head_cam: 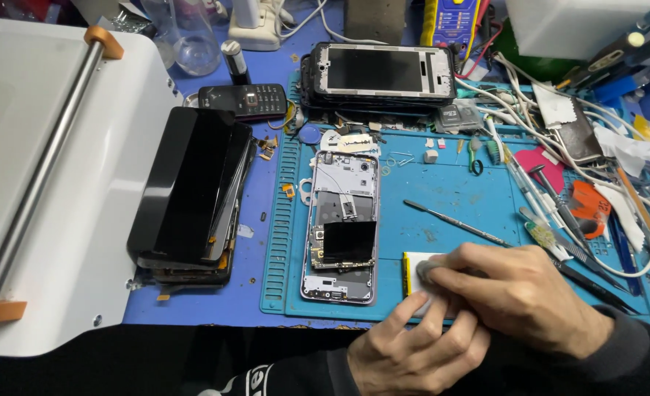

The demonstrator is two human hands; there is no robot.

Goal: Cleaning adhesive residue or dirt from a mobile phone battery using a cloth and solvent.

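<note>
Both my hands work on a flat white battery (pixel 416 265) with a yellow edge, lying on the blue repair mat (pixel 449 198) near its front edge. My right hand (pixel 519 293) covers most of the battery and pinches a small grey bit (pixel 427 273) against its top. My left hand (pixel 413 348) presses down on the battery's near edge with spread fingers. To the left of the battery lies an opened phone frame (pixel 339 227) with its circuit board and a black square part exposed.
A stack of dark phone screens (pixel 193 191) leans on a white machine (pixel 53 183) at left. More phones (pixel 380 70) are piled at the back. A thin metal pick (pixel 457 222), tweezers, brushes and white cables clutter the right side.
</note>
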